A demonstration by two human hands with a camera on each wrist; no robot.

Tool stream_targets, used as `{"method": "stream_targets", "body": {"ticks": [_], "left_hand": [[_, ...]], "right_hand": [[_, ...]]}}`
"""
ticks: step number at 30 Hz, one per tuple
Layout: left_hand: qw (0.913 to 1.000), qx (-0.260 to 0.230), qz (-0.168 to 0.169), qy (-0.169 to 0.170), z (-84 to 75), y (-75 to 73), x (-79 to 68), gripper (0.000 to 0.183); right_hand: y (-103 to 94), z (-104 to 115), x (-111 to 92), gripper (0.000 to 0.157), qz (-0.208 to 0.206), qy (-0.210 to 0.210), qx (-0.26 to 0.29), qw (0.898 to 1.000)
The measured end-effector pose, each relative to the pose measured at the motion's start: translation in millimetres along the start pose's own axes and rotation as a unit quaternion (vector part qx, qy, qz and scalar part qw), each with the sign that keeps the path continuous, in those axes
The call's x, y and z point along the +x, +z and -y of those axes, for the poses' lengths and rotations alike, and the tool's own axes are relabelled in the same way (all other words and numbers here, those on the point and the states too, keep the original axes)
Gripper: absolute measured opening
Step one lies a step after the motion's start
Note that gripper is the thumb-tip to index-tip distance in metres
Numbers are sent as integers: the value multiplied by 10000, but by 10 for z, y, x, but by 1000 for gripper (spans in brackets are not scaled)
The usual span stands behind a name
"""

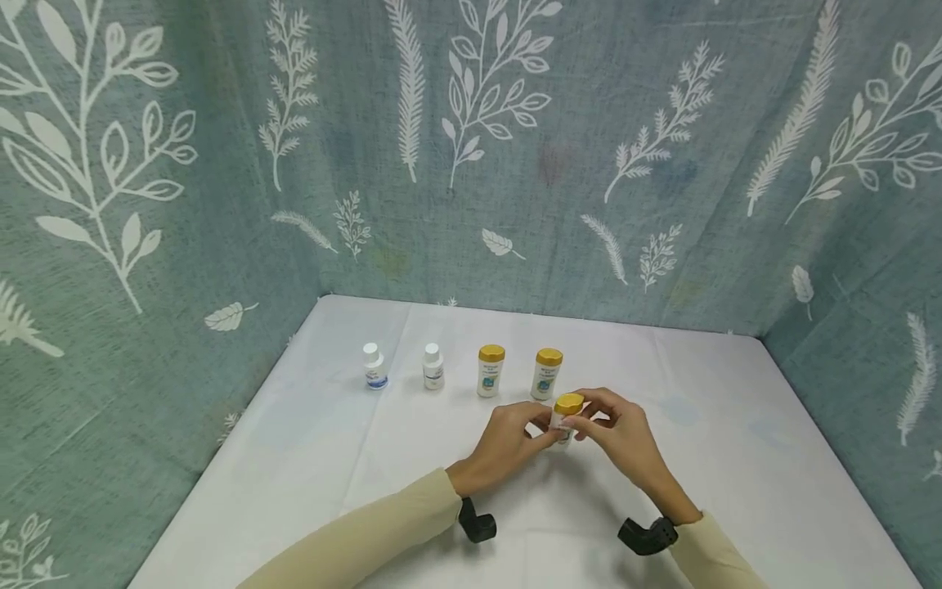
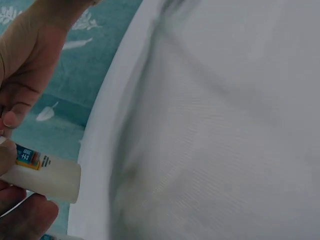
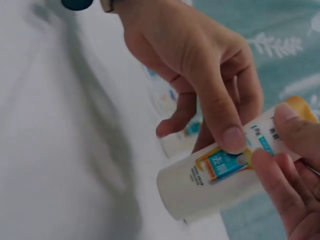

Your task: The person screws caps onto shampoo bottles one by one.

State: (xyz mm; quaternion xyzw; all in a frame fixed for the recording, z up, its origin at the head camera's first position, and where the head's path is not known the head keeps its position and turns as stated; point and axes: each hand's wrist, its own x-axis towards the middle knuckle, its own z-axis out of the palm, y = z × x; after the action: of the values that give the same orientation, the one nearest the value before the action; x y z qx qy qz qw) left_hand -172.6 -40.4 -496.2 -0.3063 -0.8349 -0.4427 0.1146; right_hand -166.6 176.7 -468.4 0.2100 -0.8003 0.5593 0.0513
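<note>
A white plastic bottle with a yellow cap (image 1: 569,402) is held tilted between both hands over the table. Its printed label, with a blue and orange patch, shows in the right wrist view on the bottle (image 3: 182,192). My left hand (image 1: 508,442) grips the body from the left, thumb lying across the label. From the right, my right hand (image 1: 621,433) pinches the upper part near the cap with thumb and fingertips. In the left wrist view the bottle's pale base (image 2: 65,182) points away from the fingers.
Behind the hands stand two similar yellow-capped bottles, one left (image 1: 489,372) and one right (image 1: 546,375). Farther left are two small white-capped bottles, one nearer (image 1: 432,368) and one at the end (image 1: 374,368). A white cloth covers the table (image 1: 331,458); leaf-patterned curtains (image 1: 545,204) surround it.
</note>
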Motion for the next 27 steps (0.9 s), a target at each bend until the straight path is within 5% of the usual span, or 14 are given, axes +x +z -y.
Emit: {"method": "stream_targets", "body": {"ticks": [13, 27], "left_hand": [[9966, 799, -206, -73, 8, 668, 683, 26], [9944, 830, -304, -572, 113, 870, 942, 30]], "right_hand": [[-707, -374, 195, 43, -338, 605, -347, 9970], [-762, -650, 398, 47, -700, 525, -806, 9929]]}}
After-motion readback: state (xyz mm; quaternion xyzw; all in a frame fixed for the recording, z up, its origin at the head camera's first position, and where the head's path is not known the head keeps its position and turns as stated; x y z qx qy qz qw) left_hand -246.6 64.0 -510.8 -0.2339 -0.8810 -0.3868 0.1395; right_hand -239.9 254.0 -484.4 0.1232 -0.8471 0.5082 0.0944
